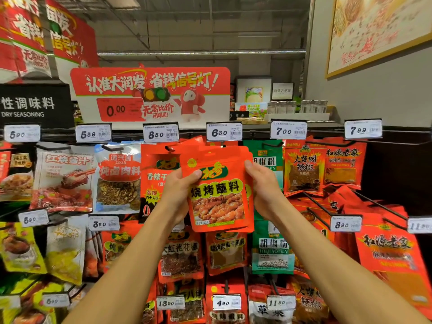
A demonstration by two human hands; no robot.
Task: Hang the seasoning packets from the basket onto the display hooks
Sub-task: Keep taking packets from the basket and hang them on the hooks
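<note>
I hold a small stack of red barbecue seasoning packets [218,190] up in front of the top row of display hooks. My left hand [178,195] grips the stack's left edge, thumb on the front. My right hand [263,190] grips its right edge. The packets' tops sit just below the 6.30 price tag [224,131], where a hook [223,144] is mostly hidden behind them. The basket is out of view.
Hanging packets fill the rack: red ones [161,174] to the left, green pepper powder [268,157] to the right, more rows below. Bare black hooks [378,204] jut out at the right. A red promotion sign [149,94] stands above the price tags.
</note>
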